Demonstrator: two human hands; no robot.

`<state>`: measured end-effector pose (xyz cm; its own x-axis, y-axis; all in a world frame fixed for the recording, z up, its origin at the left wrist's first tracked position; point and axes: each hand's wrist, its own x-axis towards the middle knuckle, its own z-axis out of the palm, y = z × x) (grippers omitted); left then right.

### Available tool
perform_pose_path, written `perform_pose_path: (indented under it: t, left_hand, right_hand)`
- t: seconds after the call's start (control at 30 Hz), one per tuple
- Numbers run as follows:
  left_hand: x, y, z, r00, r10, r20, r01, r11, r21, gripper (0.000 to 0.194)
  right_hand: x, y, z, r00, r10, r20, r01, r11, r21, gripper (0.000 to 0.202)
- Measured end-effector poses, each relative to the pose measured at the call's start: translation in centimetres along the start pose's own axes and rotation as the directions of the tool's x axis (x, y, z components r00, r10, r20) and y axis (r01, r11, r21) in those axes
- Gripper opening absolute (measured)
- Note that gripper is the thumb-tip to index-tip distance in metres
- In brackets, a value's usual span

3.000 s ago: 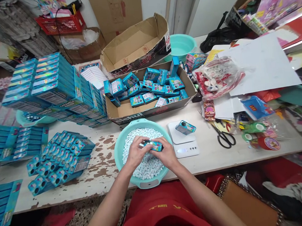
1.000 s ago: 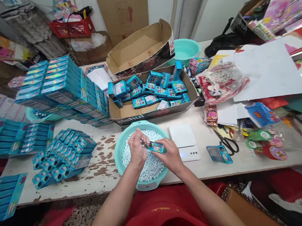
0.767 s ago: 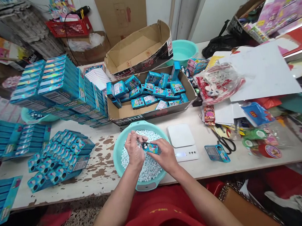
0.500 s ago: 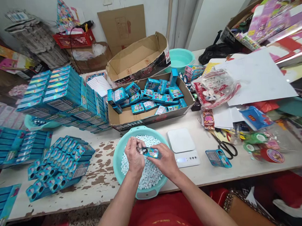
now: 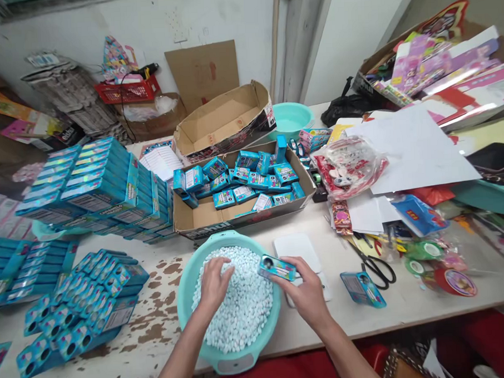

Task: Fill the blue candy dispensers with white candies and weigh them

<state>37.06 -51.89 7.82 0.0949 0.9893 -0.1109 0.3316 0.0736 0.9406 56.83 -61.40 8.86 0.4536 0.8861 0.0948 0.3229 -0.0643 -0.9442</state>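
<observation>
My right hand (image 5: pixel 304 287) grips a small blue candy box (image 5: pixel 284 269) between thumb and fingers. The box is tilted, with a dark round hole at its left end, over the right rim of a turquoise basin (image 5: pixel 185 303). Inside the basin lies a heap of small pale candies (image 5: pixel 240 312). My left hand (image 5: pixel 214 283) rests on the candies at the left, its thumb apart from the fingers and nothing seen in it. Some fingertips are hard to make out. A white digital scale (image 5: pixel 294 248) lies partly behind my right hand.
Behind the basin stands a cardboard box (image 5: pixel 203 219) of blue candy boxes. Stacked blue boxes (image 5: pixel 97 190) and a group with round holes (image 5: pixel 93 296) fill the left. To the right are a flattened blue box (image 5: pixel 362 289), black scissors (image 5: pixel 378 270) and tape rolls (image 5: pixel 430 250).
My left hand has left the box's hole and come down onto the candies. My right hand has carried the box to the right, off the basin's middle. The view has shifted.
</observation>
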Motion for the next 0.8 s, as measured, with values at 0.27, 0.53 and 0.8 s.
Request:
perform_pose_path:
  t: [0.27, 0.53, 0.8]
  left_hand:
    - [12.9, 6.1, 6.5, 0.998, 0.002, 0.061, 0.003, 0.996, -0.089, 0.018]
    - [26.0, 6.7, 18.3, 0.834, -0.551, 0.019, 0.495, 0.732, -0.468, 0.029]
    - [25.1, 6.1, 14.6, 0.754, -0.638, 0.156, 0.604, 0.581, -0.545, 0.015]
  right_hand:
    - [3.0, 8.6, -2.9, 0.981, 0.026, -0.191, -0.048, 0.993, -0.109, 0.03]
    - [1.1, 9.6, -4.0, 0.956, -0.116, -0.269, 0.008, 0.927, -0.374, 0.048]
    - [-0.9, 8.2, -7.5, 0.915, -0.208, -0.346, 0.026, 0.885, -0.465, 0.035]
